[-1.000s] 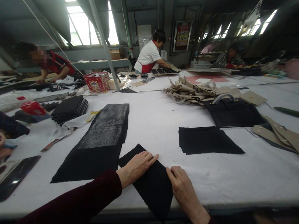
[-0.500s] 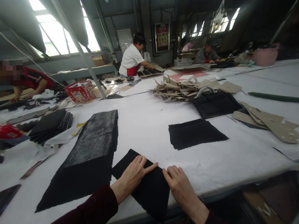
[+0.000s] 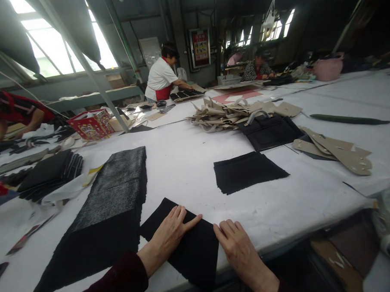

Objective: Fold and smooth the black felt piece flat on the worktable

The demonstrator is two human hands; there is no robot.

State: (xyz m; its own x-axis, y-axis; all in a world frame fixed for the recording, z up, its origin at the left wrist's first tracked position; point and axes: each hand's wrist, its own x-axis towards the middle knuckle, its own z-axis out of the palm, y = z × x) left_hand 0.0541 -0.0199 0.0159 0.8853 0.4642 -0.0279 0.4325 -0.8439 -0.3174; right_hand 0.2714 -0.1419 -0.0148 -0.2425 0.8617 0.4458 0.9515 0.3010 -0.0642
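A black fabric piece [image 3: 196,253] lies at the table's near edge, its lower corner reaching the rim. My left hand [image 3: 170,228] rests on its upper part, thumb stretched out along the top edge and fingers pressing down. At its right corner, my right hand [image 3: 233,243] has curled fingers, with the fingertips closed on the fabric edge; the thumb is mostly hidden. To the left lies a stack of black fabric [image 3: 89,245], its far part a speckled grey. A smaller stack of black pieces [image 3: 248,171] sits beyond my right hand.
The white table [image 3: 173,164] bears a black handbag [image 3: 272,132], a pile of beige pieces [image 3: 219,115], beige straps [image 3: 340,150] and a long green strip [image 3: 349,119]. A folded dark stack [image 3: 49,174] and a red box [image 3: 90,124] stand left. Several people work farther back.
The view has turned slightly to the right, so the table's contents sit farther left. Both hands stay at the same places on the black fabric piece, which shows hardly any movement.
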